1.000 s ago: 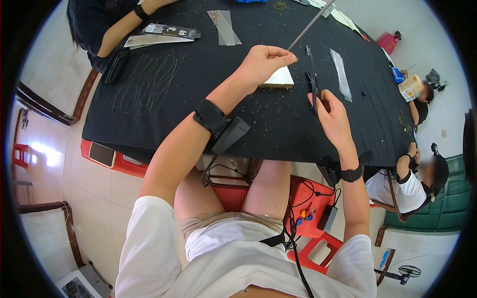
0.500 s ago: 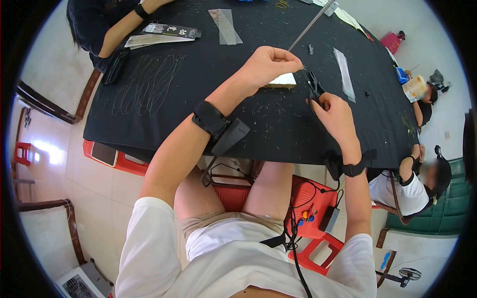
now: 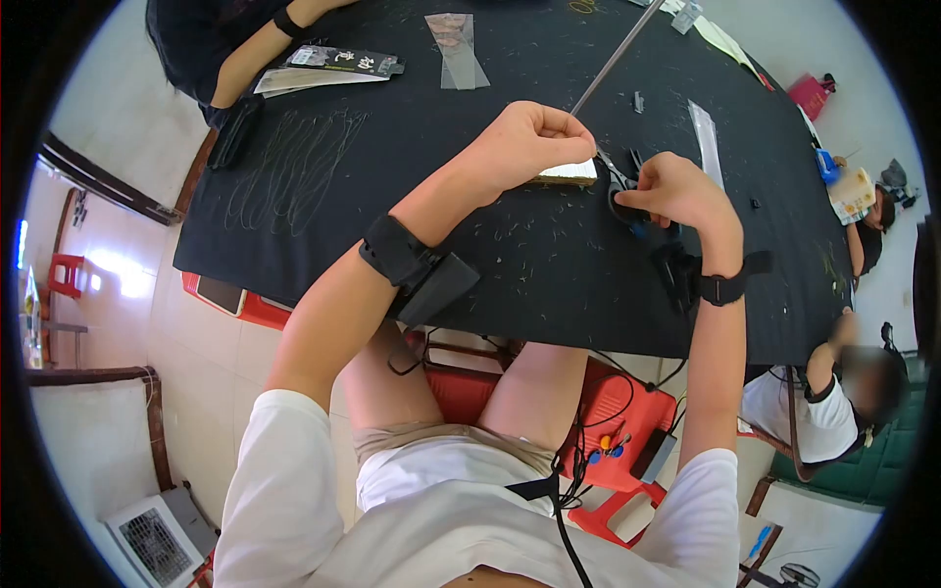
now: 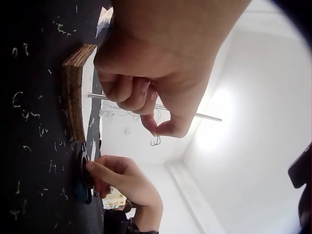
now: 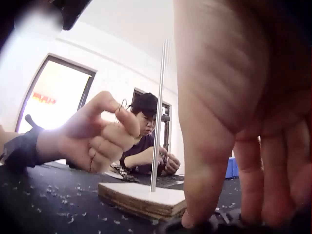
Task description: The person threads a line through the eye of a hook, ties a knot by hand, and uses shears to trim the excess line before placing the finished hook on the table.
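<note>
My left hand (image 3: 537, 145) pinches a small wire fish hook (image 4: 155, 142) between thumb and forefinger, its other fingers curled in. Thin line loops near that grip in the left wrist view. Behind the hand, a slim metal rod (image 3: 619, 59) rises from a white-topped wooden board (image 3: 571, 173) with layered brown edges. Low at the tabletop, my right hand (image 3: 683, 196) has thumb and fingers at the handle of a pair of dark-handled scissors (image 4: 83, 173). The blades point toward the board, open in a narrow V. Part of the scissors is hidden by the right hand.
On the black tablecloth (image 3: 441, 255) lie scattered clippings, a bundle of looped thin line (image 3: 294, 171), clear plastic sleeves (image 3: 456, 54) and a printed packet (image 3: 343, 64). Another person's forearm (image 3: 257, 59) rests at the far left; others sit at right.
The right hand has lowered the scissors to the tabletop beside the board and turned over them. The left hand keeps its pinch and stays near the rod. The head view has shifted slightly.
</note>
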The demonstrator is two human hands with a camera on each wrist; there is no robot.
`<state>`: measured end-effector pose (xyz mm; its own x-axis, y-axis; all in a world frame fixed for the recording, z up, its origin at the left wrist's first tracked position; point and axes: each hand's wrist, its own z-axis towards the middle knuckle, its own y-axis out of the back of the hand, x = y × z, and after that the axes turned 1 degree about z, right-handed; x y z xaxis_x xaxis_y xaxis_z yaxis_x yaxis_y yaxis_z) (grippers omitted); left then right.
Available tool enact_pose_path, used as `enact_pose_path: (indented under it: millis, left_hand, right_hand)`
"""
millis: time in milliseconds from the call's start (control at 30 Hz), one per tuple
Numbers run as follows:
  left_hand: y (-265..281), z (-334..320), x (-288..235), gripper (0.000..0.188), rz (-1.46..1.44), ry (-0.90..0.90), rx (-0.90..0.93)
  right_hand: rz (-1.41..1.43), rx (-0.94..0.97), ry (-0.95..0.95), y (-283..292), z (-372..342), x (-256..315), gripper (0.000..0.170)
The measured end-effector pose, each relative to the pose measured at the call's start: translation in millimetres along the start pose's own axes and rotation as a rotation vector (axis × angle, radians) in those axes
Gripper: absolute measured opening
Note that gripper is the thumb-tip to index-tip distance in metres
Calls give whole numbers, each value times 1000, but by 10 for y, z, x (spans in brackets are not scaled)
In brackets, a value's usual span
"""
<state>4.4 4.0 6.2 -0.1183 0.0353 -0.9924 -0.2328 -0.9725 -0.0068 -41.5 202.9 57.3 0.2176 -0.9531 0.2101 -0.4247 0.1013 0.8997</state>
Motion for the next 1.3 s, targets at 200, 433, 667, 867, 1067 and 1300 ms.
enact_pose_path:
  millis: [200, 433, 667, 867, 1067, 1300]
  left_hand:
    - [13, 29, 45, 19, 10, 118, -102]
    - [-14, 26, 18, 23, -39, 172, -136]
    - [-16, 11, 7, 26, -15, 146, -130]
    - [-15, -2, -3, 26, -43, 127, -112]
    - [-18, 4, 11, 25, -33, 127, -112]
    - [-18, 15, 30, 24, -4, 109, -117]
  right_hand:
    - [372, -216, 321, -85, 178, -150, 17]
    - [489, -605, 842, -255, 2, 69, 14]
    - [486, -813, 912, -360, 28, 140, 21]
    - [442, -832, 898, -377, 40, 132, 18]
    - [398, -845, 887, -385, 49, 119, 17]
    - [355, -854, 897, -386, 59, 112, 14]
